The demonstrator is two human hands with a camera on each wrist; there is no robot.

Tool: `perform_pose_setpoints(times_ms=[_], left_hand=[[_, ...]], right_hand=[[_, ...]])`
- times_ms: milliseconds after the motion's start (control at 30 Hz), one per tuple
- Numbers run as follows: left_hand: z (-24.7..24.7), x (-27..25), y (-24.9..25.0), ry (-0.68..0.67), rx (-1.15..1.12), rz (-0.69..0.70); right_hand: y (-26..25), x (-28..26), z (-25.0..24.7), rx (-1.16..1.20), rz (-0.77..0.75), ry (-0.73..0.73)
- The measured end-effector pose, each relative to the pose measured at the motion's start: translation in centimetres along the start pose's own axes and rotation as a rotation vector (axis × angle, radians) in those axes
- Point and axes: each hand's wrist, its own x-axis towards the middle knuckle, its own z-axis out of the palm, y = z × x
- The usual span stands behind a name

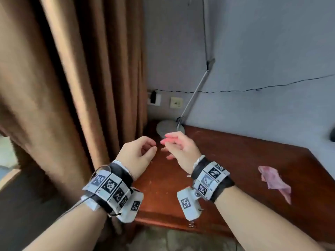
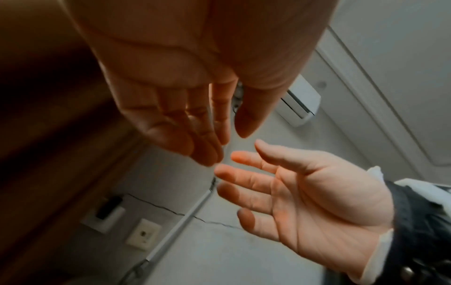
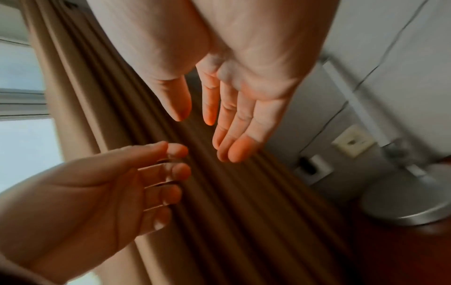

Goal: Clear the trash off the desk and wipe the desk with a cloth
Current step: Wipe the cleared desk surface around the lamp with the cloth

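The brown wooden desk (image 1: 244,160) fills the right of the head view. A crumpled pink cloth or paper (image 1: 273,180) lies on its right part, far from both hands. My left hand (image 1: 141,151) hovers above the desk's left edge with loosely curled fingers, holding nothing. My right hand (image 1: 174,145) is close beside it, palm toward the left hand, fingers relaxed and empty. In the left wrist view the left fingers (image 2: 207,138) nearly meet the right hand (image 2: 305,196). In the right wrist view the right hand (image 3: 227,119) is empty above the left hand (image 3: 109,183).
A brown curtain (image 1: 81,78) hangs at the left, right beside the desk. A lamp's round grey base (image 1: 168,127) stands in the desk's back left corner, its thin arm (image 1: 195,93) slanting up the wall. Wall sockets (image 1: 154,98) and a black cable (image 1: 253,89) run behind.
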Motion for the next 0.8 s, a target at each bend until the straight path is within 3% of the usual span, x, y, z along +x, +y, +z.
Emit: perform_pose_setpoints(times_ms=[200,533,700,800], left_hand=[[11.3,2.8,7.6,-0.221,0.018,0.085],[36.2,5.0,19.6,-0.623,0.199,0.032],[43.3,5.8,22.4,-0.823,0.318,-0.025],[46.6,7.2,22.3,-0.874,0.388,-0.048]], right_hand=[[5.8,-4.8,-14.2,-0.069,0.127,0.224],[17.9,-13.0,-38.5,-0.360,0.459,0.319],[22.5,-14.7,-46.1,-0.476,0.661,0.295],[25.4,-14.7,-48.5,-0.517,0.751,0.272]])
